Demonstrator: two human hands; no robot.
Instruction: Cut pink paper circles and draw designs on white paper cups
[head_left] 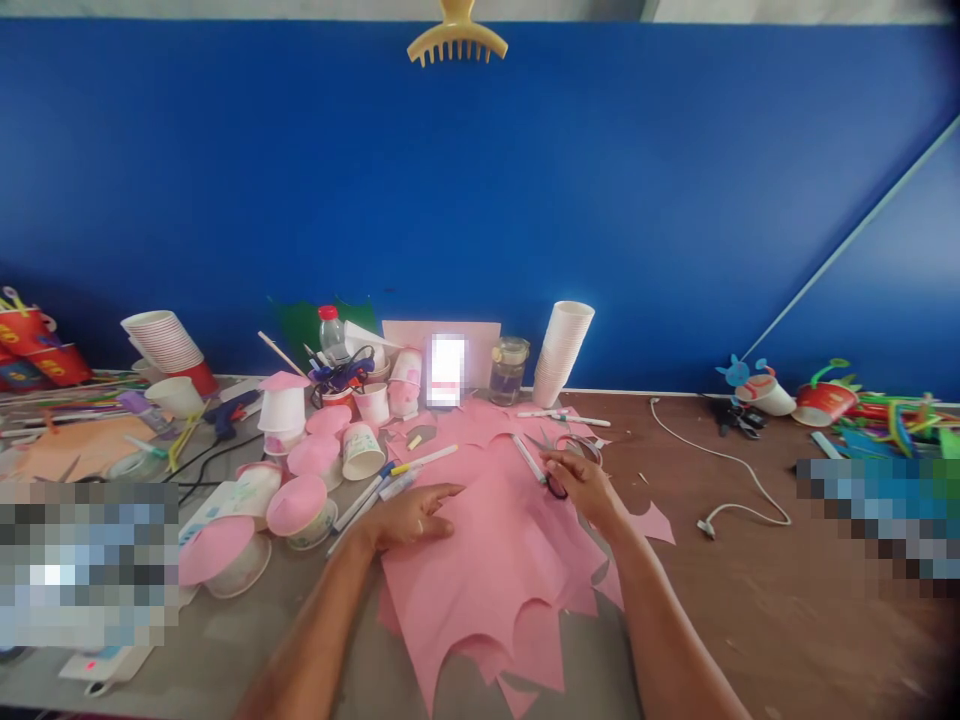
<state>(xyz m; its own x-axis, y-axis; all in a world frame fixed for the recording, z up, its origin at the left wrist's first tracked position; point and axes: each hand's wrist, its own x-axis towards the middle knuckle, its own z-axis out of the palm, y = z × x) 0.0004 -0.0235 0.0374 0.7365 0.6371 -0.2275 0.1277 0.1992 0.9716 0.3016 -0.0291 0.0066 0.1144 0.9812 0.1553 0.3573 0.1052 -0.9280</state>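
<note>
A large sheet of pink paper (487,560) with jagged cut edges lies on the table in front of me. My left hand (412,515) rests flat on its left part, fingers stretched out toward the right. My right hand (581,485) reaches over the paper's upper right, its fingers curled at the black handles of a pair of scissors (551,462) that lies on the paper. A white pen (527,458) lies right beside the scissors.
Paper cups topped with pink discs (300,505) crowd the left side, with markers (375,490) beside them. A stack of white cups (562,350), a glass jar (508,370) and a bottle (331,335) stand at the back. A white cable (720,470) lies right.
</note>
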